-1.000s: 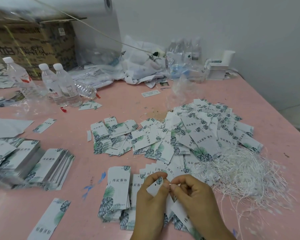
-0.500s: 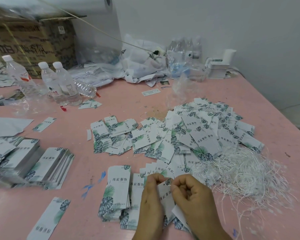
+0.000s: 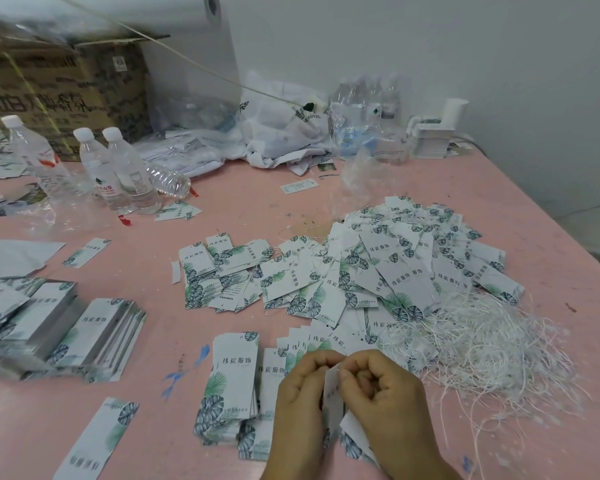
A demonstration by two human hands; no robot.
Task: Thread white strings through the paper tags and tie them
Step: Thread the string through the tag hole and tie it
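Several bottles stood at the upper left of the frame beside a carton, pushed well away from the work, probably so that they did not disturb it. Below them, at the left edge, stacks of tags lay in neat piles, which I judge was a supply kept in order for easy taking. At the lower middle a smaller stack rested just left of the hands, near enough to be reached without stretching.

The left hand and the right hand met at the bottom centre, with one tag held upright between them. The fingers of both hands were curled and clamped on this tag near its top edge, most likely so that the hole stayed steady for threading. The string itself could not be seen between the fingertips, so whether it was already through the hole I cannot tell.

In the middle right a loose heap of tags was spread, some with strings on them. At the lower right the strings lay in a tangled mass, just beside the right hand, which seemed convenient for picking the next one.
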